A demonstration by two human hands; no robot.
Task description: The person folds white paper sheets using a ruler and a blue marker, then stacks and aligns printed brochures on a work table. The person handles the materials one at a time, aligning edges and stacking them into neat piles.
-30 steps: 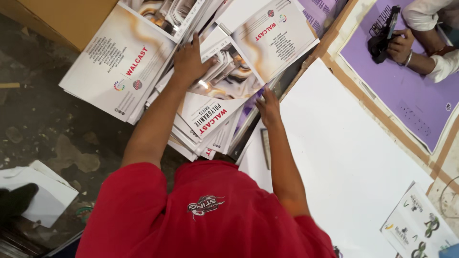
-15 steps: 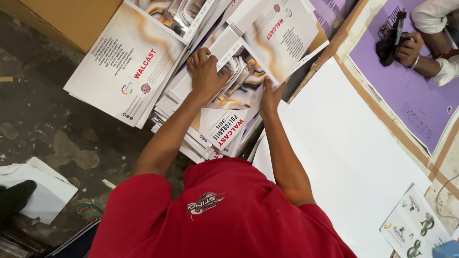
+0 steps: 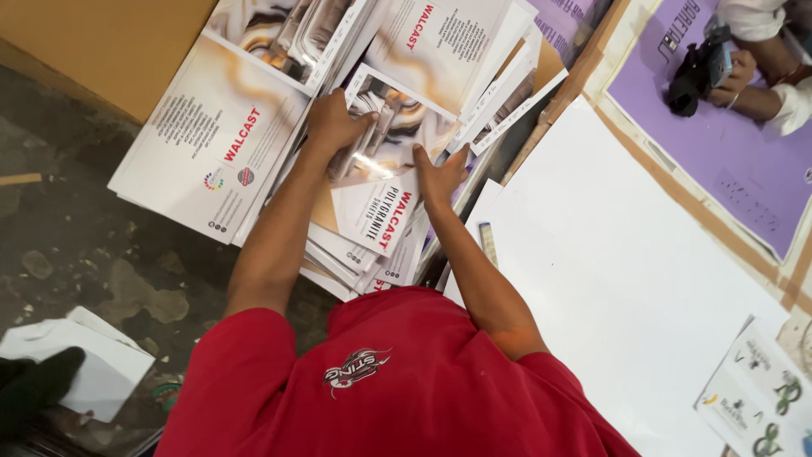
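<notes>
On the floor beside the worktop, we recorded a fanned stack of printed brochures [image 3: 372, 220], white with red lettering and glossy brown-and-silver pictures. Our left hand [image 3: 334, 123] lay on the top brochure [image 3: 391, 140] of the stack, fingers curled over its left edge, the grip pressed down on the sheet; whether the thumb was under the paper we could not tell. Our right hand [image 3: 440, 176] rested flat on the lower right corner of the same brochure, fingers spread, pinching nothing. Both forearms reached out from a red shirt [image 3: 389, 381] at the bottom of the view.

Just left of the stack lay a larger white brochure [image 3: 211, 148], partly tucked under the others. A brown cardboard sheet [image 3: 101, 42] sat beyond it at upper left. To the right, a large white board [image 3: 626, 271] covered the worktop, and further right a purple sheet [image 3: 727, 161]. At the top right corner, another person's hand [image 3: 736, 80] held a dark handheld device [image 3: 698, 68] over that purple sheet, well apart from our hands. Crumpled white paper [image 3: 85, 360] lay on the grey floor [image 3: 68, 220] at lower left.
</notes>
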